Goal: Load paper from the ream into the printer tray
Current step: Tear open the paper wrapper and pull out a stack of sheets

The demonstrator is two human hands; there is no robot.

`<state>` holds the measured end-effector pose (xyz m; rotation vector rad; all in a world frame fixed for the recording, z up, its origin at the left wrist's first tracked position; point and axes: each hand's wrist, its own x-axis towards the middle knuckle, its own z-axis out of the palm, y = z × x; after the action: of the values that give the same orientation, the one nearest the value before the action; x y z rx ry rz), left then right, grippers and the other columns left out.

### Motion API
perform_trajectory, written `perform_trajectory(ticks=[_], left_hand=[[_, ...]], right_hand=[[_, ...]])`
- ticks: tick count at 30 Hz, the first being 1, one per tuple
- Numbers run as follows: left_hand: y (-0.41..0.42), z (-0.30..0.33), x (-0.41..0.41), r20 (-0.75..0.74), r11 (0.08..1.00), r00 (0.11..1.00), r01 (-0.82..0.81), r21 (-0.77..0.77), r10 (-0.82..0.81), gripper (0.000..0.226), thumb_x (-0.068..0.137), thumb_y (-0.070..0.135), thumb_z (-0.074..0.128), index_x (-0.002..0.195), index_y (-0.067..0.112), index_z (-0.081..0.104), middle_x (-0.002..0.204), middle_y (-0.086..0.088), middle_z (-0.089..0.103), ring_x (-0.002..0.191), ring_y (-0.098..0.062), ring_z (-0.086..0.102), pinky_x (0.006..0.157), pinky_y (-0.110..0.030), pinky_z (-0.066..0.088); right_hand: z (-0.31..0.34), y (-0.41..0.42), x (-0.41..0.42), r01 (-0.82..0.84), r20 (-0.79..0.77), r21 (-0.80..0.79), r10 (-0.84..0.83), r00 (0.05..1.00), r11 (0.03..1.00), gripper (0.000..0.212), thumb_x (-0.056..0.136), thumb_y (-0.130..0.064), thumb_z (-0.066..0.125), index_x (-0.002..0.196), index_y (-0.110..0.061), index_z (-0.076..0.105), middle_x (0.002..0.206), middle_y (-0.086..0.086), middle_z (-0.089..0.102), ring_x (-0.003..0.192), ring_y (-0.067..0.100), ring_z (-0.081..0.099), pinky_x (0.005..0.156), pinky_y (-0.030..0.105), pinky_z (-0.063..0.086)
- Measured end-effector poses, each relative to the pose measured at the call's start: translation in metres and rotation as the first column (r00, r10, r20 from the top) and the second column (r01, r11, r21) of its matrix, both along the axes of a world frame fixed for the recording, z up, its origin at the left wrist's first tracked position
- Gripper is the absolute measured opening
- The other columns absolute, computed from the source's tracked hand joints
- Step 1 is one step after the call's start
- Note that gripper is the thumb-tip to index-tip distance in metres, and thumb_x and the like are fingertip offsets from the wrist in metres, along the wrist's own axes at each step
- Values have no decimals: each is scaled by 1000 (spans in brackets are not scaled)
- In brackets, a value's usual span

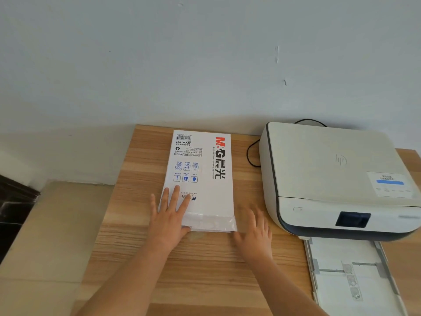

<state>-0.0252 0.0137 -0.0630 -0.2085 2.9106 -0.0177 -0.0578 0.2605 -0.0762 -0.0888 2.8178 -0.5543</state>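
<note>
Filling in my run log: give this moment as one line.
left hand: flat on ream | right hand: beside ream, blurred | tray: out, empty | stage: no paper taken

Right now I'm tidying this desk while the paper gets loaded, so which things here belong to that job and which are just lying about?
Part of the job:
- ream of paper, left hand flat on it, right hand beside its near end
- printer
- pulled-out paper tray, no paper in it

Just there:
- black cable behind the printer
- wooden desk
</note>
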Motion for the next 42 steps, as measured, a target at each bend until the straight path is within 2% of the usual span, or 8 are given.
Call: perform_trajectory(ticks=[6,13,20,23,28,31,35,42], left_hand=[[1,-1,0,-23,997,998,64,-42,-65,94,76,59,67,151,31,17,162,-8,4,148,-34,5,112,-61,-11],[-5,1,2,-185,986,970,166,15,-160,83,61,47,83,134,21,52,146,-11,47,135,-33,39,112,-60,6],[-21,8,-3,-308,897,858,440,32,-410,46,67,41,83,107,26,66,115,3,68,116,-22,60,104,-50,26],[-22,12,-10,-393,889,824,457,35,-408,17,81,36,64,94,30,72,105,8,71,107,-19,64,102,-46,27],[-18,32,-28,-335,907,882,395,144,-331,35,88,43,39,83,31,72,85,17,70,95,-13,65,100,-40,29],[-14,44,-41,-249,917,910,373,138,-332,45,91,45,31,89,30,73,89,15,71,99,-13,62,104,-45,35],[-11,51,-49,-168,922,930,353,159,-327,35,99,42,38,104,28,69,104,11,68,110,-12,54,112,-40,21],[-13,54,-57,-136,928,945,320,191,-298,35,98,43,37,95,28,69,91,9,69,95,-11,58,104,-37,29]], right_hand=[[0,0,1,44,40,-43,-42,998,998,73,87,-49,56,147,-29,20,158,0,16,144,23,18,117,42,14],[3,-1,-2,10,5,-3,-10,1000,1000,72,84,-48,61,144,-27,27,155,-3,21,140,20,24,116,42,13],[3,-9,-1,-56,-40,34,57,998,998,67,84,-48,61,141,-27,31,154,1,25,139,22,26,115,45,17],[7,-21,-2,-129,-84,60,134,987,990,66,83,-48,61,139,-25,35,151,6,31,140,27,27,114,49,19],[14,-47,-6,-260,-203,77,271,941,963,61,80,-41,65,134,-24,43,150,9,37,135,32,36,109,53,30],[17,-58,-7,-359,-200,151,384,902,921,69,73,-39,72,134,-24,43,151,10,37,137,34,37,108,56,33],[13,-63,-8,-395,-181,222,436,882,892,84,65,-43,77,137,-23,39,152,10,33,138,33,33,110,56,30],[13,-65,-7,-363,-225,197,403,887,911,76,70,-36,73,137,-20,42,150,10,38,136,34,37,107,56,33]])
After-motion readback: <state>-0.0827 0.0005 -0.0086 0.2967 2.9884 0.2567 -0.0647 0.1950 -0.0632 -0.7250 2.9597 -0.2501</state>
